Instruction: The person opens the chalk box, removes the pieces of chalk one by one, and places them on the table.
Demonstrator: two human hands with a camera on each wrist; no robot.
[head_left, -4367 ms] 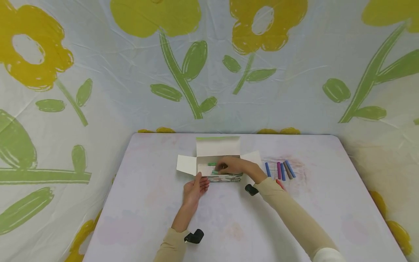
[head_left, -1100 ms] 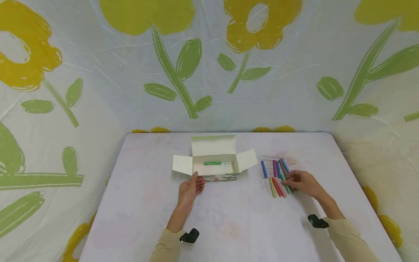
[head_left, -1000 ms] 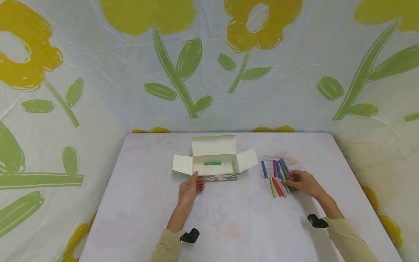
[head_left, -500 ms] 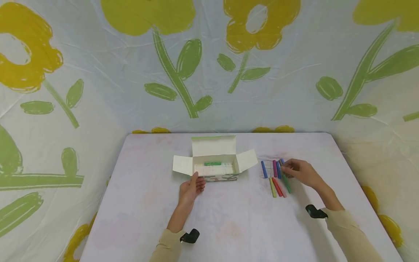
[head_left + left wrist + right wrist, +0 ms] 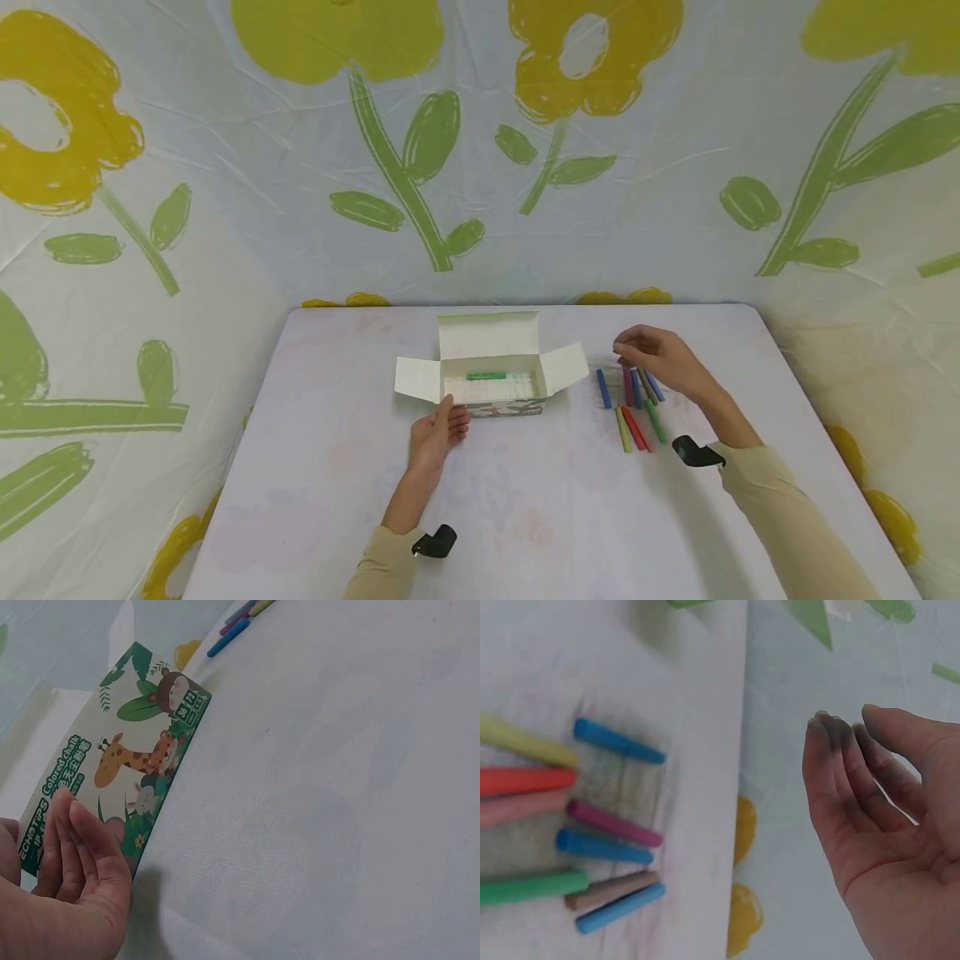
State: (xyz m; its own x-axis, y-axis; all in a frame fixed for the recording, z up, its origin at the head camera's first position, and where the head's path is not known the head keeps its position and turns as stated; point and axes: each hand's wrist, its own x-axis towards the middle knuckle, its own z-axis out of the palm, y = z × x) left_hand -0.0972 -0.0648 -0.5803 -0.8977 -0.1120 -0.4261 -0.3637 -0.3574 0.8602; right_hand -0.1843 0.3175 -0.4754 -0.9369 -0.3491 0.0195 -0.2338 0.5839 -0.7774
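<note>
A small cardboard chalk box (image 5: 510,408), printed with animals and the words "Colored chalk", stands with its flaps folded out. My left hand (image 5: 433,435) grips its front wall near the left corner, thumb over the rim and fingers along the printed face (image 5: 124,754). Inside, a green chalk (image 5: 486,376) lies above a layer of pale pieces. Over the back of the loose chalks hovers my right hand (image 5: 663,358); in the right wrist view its fingers are loosely bent, smudged dark at the tips, and hold nothing. A green chalk stick (image 5: 656,423) lies below it.
Right of the box lie two rough rows of chalk sticks: a blue chalk (image 5: 603,390), a purple chalk (image 5: 615,823), a brown chalk (image 5: 611,889), a yellow chalk (image 5: 624,432) and a red chalk (image 5: 634,429) among them. A flower-printed cloth (image 5: 637,200) hangs behind the table (image 5: 360,500).
My right hand has come out of the box; a green chalk now lies at the front row's right end. It then let go and moved up and back. The left hand stayed on the box.
</note>
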